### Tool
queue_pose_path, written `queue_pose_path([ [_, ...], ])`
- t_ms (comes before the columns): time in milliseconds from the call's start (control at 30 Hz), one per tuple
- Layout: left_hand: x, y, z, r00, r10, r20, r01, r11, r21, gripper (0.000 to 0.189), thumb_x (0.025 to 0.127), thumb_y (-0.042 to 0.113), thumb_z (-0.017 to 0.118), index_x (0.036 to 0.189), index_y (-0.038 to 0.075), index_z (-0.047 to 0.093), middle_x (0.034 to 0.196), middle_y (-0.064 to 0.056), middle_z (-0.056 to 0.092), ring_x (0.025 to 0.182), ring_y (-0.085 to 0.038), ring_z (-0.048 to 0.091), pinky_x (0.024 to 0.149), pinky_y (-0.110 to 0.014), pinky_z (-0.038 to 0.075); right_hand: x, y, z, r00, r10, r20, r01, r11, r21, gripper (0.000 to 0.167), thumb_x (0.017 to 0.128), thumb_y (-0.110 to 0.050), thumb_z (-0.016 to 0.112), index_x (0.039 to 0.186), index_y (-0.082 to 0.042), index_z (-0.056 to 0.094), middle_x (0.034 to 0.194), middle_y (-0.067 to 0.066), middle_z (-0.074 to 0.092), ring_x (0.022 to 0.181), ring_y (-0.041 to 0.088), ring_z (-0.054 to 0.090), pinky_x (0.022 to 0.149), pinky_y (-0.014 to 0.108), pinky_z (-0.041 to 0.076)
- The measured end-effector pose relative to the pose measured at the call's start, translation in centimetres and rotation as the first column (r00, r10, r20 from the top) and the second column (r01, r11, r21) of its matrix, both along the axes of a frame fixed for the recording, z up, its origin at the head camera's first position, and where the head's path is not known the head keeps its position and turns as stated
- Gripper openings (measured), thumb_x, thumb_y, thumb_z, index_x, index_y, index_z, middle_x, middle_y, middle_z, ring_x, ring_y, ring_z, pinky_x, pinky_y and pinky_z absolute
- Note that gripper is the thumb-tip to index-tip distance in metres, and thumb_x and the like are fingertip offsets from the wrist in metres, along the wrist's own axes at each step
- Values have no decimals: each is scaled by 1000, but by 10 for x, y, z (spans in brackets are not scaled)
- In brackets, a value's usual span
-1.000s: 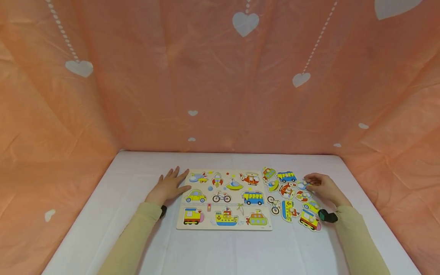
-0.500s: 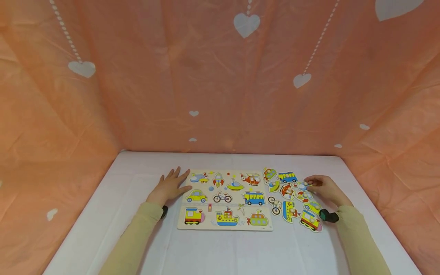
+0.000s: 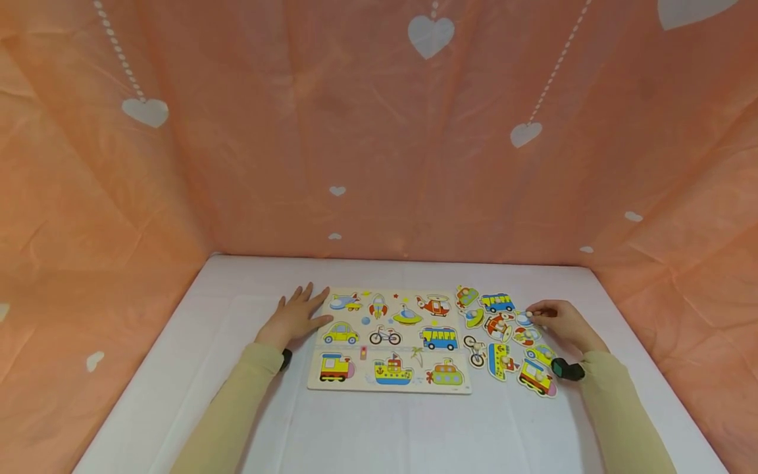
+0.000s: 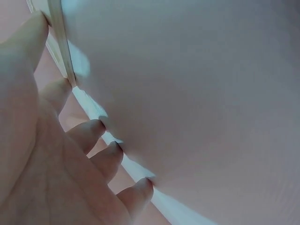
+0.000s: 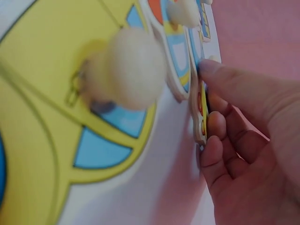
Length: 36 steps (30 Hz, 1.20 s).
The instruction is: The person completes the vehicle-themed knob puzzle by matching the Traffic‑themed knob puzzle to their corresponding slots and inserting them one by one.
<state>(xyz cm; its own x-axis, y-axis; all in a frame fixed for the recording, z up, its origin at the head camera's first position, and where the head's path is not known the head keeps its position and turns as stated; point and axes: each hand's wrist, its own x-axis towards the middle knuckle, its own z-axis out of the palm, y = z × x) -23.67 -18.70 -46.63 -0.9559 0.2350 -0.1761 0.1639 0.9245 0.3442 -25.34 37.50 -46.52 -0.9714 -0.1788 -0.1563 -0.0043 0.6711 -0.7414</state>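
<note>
A wooden puzzle board (image 3: 355, 386) with pictures of vehicles lies flat on the table. My left hand (image 3: 290, 322) rests at its left edge with fingers spread; in the left wrist view, the thumb (image 4: 35, 35) and index finger touch the board's edge (image 4: 61, 42). To the right, my right hand (image 3: 565, 322) pinches the airplane puzzle piece (image 3: 522, 321) among the loose pieces, its fingers curled. In the right wrist view, the thumb (image 5: 234, 82) lies against that piece and partly hides its knob. The rocket piece (image 5: 177, 61) and the yellow car piece (image 5: 42, 93) are nearer that camera.
Loose knobbed pieces crowd the board's right side: a submarine (image 3: 468, 296), bus (image 3: 497, 303), flying saucer (image 3: 474, 318), helicopter (image 3: 497, 326), bicycle (image 3: 474, 351), ship (image 3: 499, 362) and train (image 3: 537, 378). An orange curtain (image 3: 379, 164) with white hearts surrounds the white table (image 3: 379, 434).
My right thumb and fingers have drawn closer together at the airplane piece. The left hand stays at the board's edge. The head view has shifted slightly.
</note>
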Motion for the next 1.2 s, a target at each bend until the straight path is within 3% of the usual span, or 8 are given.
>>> queue_pose_path([
  [333,-6,-5,1,1000,-1,6,1,999,38,76,91,52,57,152,18,27,156,-23,12,142,-43,6,109,-63,2,-1,-3,7,999,16,-42,-13,997,71,26,93,-17,65,109,4,65,100,13,63,89,24,51,70,23,45],
  [500,-8,-5,2,1000,-10,-4,10,999,45,77,90,50,60,152,18,29,156,-23,12,142,-43,6,110,-62,3,-2,-2,8,1000,1,-19,1,998,62,29,93,-19,64,112,3,64,100,12,63,90,25,50,70,24,45],
  [900,-4,-5,4,999,-25,-28,25,1000,13,75,90,49,60,151,17,30,155,-24,15,141,-45,10,109,-65,8,-6,0,0,999,3,-51,0,998,65,32,93,-22,65,111,5,64,100,13,63,88,24,52,70,24,48],
  [1200,2,-2,3,1000,-9,-25,10,1000,6,74,91,47,60,151,18,31,154,-25,16,140,-46,11,108,-65,9,0,-4,3,997,-3,-79,9,997,83,32,94,-22,63,110,6,63,95,12,64,83,22,55,66,23,48],
])
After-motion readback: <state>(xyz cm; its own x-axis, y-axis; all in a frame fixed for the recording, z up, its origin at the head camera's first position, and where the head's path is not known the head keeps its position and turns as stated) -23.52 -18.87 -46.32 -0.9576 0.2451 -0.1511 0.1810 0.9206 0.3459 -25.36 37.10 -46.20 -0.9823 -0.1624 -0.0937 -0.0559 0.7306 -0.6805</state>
